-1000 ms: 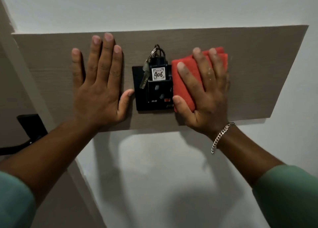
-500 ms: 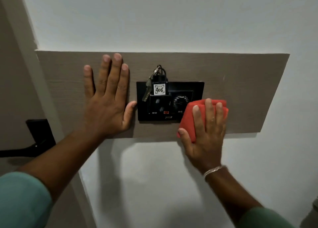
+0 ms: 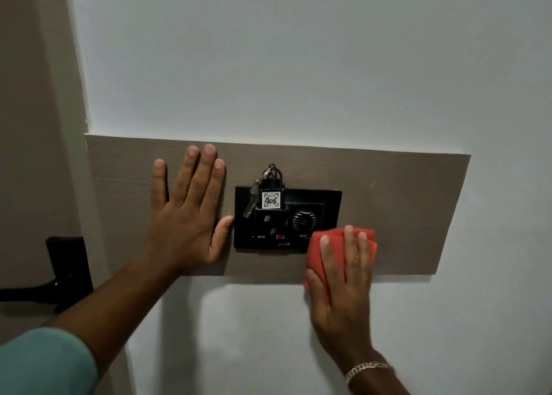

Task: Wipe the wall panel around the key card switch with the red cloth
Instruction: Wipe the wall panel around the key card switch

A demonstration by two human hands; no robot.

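Observation:
A grey-brown wood-grain wall panel [image 3: 403, 203] runs across the white wall. At its middle sits the black key card switch [image 3: 288, 220], with a key fob tagged 406 [image 3: 271, 200] and a key hanging in it. My right hand [image 3: 343, 284] presses the folded red cloth [image 3: 336, 247] flat against the panel's lower edge, just right of and below the switch; the cloth overlaps the switch's bottom right corner. My left hand [image 3: 186, 215] lies flat and spread on the panel left of the switch, thumb touching the switch frame.
A black door handle on its plate [image 3: 67, 270] juts out at the left, on a beige door beside the wall. White wall [image 3: 298, 66] surrounds the panel above and below.
My right hand slid the red cloth down from beside the switch to the panel's lower edge. The view has tilted upward. My left hand stayed flat in place.

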